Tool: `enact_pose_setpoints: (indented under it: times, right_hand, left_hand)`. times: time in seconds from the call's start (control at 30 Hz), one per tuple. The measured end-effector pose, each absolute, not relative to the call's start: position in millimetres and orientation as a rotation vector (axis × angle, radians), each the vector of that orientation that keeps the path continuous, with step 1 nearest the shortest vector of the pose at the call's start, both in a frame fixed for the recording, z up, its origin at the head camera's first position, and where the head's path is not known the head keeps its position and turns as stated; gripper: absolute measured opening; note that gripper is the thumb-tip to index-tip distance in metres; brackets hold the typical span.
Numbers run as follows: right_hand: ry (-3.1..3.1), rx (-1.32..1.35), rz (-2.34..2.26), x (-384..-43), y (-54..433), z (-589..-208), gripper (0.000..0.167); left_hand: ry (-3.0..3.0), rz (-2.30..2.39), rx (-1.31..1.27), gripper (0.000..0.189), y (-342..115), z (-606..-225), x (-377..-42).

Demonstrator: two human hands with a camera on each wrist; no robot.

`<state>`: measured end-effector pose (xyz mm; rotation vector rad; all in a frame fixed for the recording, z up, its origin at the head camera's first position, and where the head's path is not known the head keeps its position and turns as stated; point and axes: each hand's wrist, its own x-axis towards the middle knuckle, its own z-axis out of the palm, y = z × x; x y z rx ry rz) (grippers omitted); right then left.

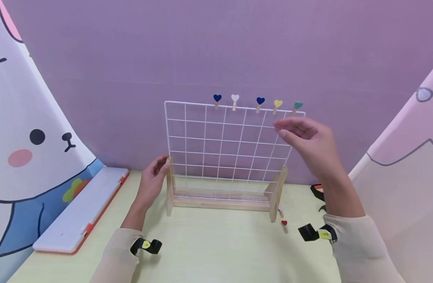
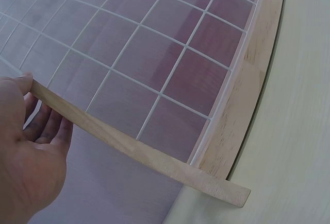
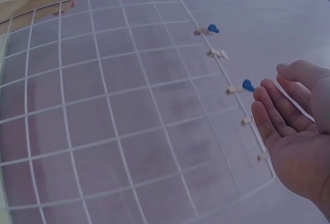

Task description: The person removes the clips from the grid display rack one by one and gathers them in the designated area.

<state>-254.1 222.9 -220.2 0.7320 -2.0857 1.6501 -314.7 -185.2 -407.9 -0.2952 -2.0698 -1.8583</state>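
Note:
A white wire grid (image 1: 195, 104) stands upright in a wooden stand (image 1: 220, 203). My left hand (image 1: 154, 179) holds the top of the stand's left upright (image 2: 129, 144), thumb on its near edge and fingers behind. Along the grid's top wire sit heart clothespins: a dark blue one (image 1: 217, 98), a white one (image 1: 235, 100), another dark blue one (image 1: 260, 102), a yellow one (image 1: 278, 104) and a green one (image 1: 298, 106). Just in front of the grid's upper right part is my right hand (image 1: 313, 143), fingers loosely bent with nothing in them.
Near the stand's right foot lie a red heart clothespin (image 1: 285, 225) and a pale one (image 1: 281, 211) on the table (image 1: 209, 243). A long white case with red edges (image 1: 85, 210) rests at the left. An orange and black object (image 1: 318, 190) is partly behind my right forearm.

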Motion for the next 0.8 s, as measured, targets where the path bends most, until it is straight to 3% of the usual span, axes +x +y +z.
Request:
enact_pose_setpoints:
  times: [0.8]
  right_hand:
    - [-2.013, 0.858, 1.715, -274.4, 160.4, -169.0, 0.023]
  left_hand:
    - [-2.066, -1.854, -0.284, 0.046, -183.5, -408.7, -315.1]
